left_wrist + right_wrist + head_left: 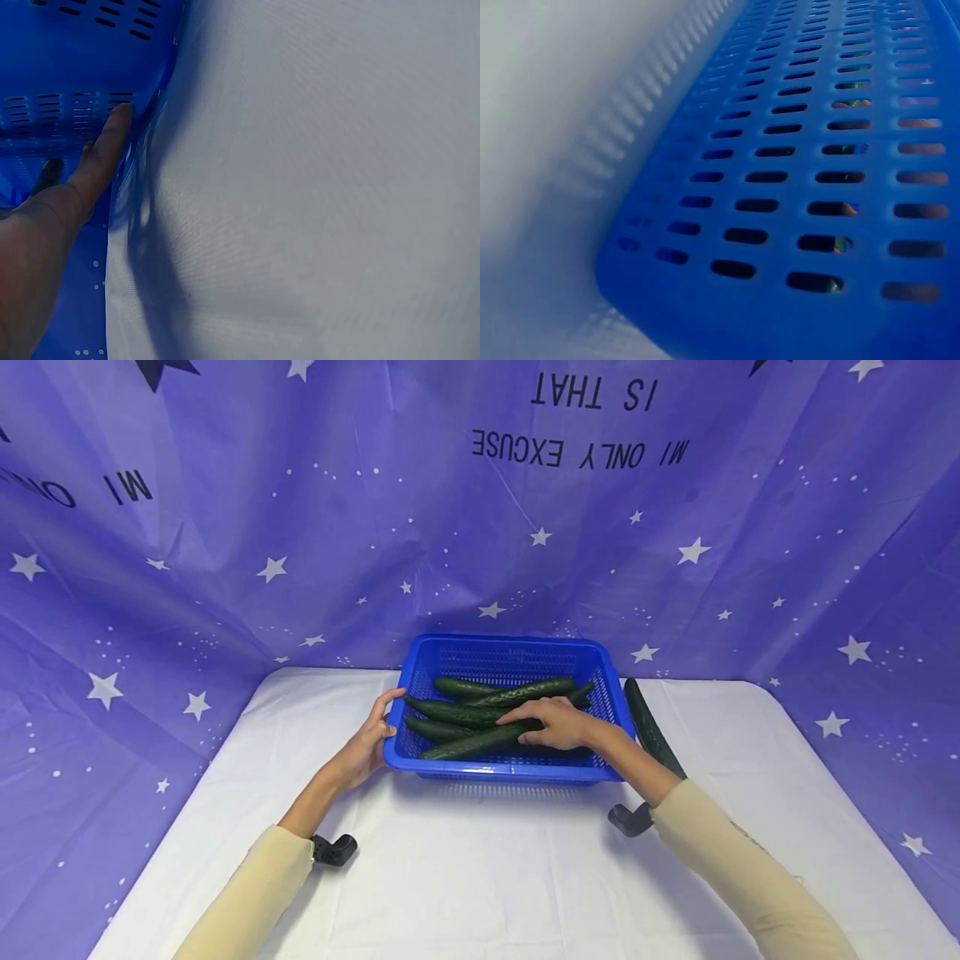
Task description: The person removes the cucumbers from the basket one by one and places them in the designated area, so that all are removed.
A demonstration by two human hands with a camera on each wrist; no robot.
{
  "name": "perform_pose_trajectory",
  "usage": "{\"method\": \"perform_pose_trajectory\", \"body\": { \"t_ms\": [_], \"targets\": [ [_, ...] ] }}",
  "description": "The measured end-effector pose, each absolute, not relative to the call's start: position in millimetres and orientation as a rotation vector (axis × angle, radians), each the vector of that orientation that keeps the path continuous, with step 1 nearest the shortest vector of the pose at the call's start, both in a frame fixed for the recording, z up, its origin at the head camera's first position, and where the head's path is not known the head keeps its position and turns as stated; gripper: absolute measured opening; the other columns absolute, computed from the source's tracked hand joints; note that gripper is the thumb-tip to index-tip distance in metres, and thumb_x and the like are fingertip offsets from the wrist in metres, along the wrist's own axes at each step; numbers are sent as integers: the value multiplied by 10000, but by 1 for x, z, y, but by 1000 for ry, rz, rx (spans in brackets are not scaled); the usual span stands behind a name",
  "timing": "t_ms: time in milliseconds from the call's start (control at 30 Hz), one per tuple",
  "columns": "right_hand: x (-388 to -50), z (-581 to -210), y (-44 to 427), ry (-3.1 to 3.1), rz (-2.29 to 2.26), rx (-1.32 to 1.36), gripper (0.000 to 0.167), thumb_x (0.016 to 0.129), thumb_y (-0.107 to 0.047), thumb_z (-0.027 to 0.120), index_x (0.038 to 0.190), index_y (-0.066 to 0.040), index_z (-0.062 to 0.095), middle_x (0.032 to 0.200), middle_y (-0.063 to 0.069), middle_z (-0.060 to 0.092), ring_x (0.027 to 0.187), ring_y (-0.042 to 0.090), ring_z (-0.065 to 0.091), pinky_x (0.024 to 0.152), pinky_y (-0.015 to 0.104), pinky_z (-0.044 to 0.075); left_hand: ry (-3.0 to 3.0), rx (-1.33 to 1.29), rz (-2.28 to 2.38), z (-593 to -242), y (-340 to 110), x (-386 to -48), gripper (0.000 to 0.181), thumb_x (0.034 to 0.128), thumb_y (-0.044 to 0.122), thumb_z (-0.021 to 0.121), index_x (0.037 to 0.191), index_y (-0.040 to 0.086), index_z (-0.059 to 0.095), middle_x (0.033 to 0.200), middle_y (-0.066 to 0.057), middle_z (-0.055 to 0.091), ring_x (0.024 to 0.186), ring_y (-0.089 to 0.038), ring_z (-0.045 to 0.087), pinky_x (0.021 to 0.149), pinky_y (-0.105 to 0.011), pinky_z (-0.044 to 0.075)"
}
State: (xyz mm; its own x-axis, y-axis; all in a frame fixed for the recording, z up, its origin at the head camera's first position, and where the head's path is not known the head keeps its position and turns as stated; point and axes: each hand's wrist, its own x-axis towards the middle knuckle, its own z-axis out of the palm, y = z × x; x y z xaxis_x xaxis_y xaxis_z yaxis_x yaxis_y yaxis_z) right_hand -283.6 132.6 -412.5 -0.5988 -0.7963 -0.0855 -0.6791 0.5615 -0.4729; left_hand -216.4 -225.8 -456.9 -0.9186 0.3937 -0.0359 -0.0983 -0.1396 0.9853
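A blue plastic basket (510,768) with slotted walls holds several dark green cucumbers, lying lengthwise. At its left end my left hand (365,747) grips the rim; in the left wrist view the fingers of this hand (82,184) lie along the outside of the slotted wall. My right hand (558,724) reaches over the near rim into the basket, its thumb and fingers around the right part of the front cucumber (472,744). Its palm side is hidden. In the right wrist view only the basket's outer wall (780,180) shows, with the hand out of sight.
Another cucumber (651,727) lies on the white tablecloth (480,868) to the right of the basket, partly covered by the right forearm. Behind the table hangs a purple curtain (450,543) with stars and lettering. Black wrist cameras sit below both wrists.
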Motion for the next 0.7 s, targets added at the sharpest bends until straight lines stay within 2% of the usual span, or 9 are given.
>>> {"method": "perform_pose_trajectory", "body": {
  "t_ms": [100,167,233,333,467,567,700],
  "targets": [
    [-283,-409,131,2505,-539,-1223,449,975,-216,635,1419,-257,578,1178,60,661,1077,236,566,973,549,279,1809,336,2122,-457,-226,-216,720,880,119,346,1546,251,107,1550,-273,148,1255,-489,428,877,-435,532],
    [-283,-408,130,2508,-528,-1218,443,971,-221,643,1408,-265,588,1110,48,666,918,194,528,929,512,280,1806,336,2126,-456,-226,-216,718,883,116,345,1546,249,107,1552,-269,144,1260,-490,421,878,-435,532],
    [-283,-406,129,2510,-530,-1225,436,967,-222,649,1398,-262,598,1088,47,665,825,171,446,893,496,275,1800,338,2135,-456,-226,-216,713,886,108,340,1546,246,109,1548,-276,143,1255,-497,423,877,-435,535],
    [-282,-406,129,2505,-551,-1247,429,964,-214,653,1388,-247,606,1124,34,645,814,133,406,871,479,283,1792,339,2146,-455,-226,-216,709,885,100,335,1543,243,112,1545,-278,144,1260,-515,410,877,-436,535],
    [-281,-405,129,2477,-605,-1275,431,973,-185,640,1400,-221,594,1138,42,640,817,171,430,863,460,344,1793,332,2150,-456,-226,-215,711,877,102,338,1537,252,119,1546,-272,147,1277,-529,382,886,-442,527],
    [-280,-403,129,2490,-639,-1283,432,974,-179,639,1400,-226,592,1361,19,589,995,208,490,914,479,387,1805,324,2148,-457,-226,-215,712,874,110,346,1534,266,130,1550,-269,150,1272,-516,396,892,-445,522],
    [-279,-397,127,2514,-688,-1279,430,975,-184,637,1398,-245,590,1424,0,553,1211,253,456,1029,529,340,1804,320,2148,-458,-226,-216,707,878,110,350,1534,266,139,1555,-268,153,1244,-470,445,887,-449,525]
  ]
}}
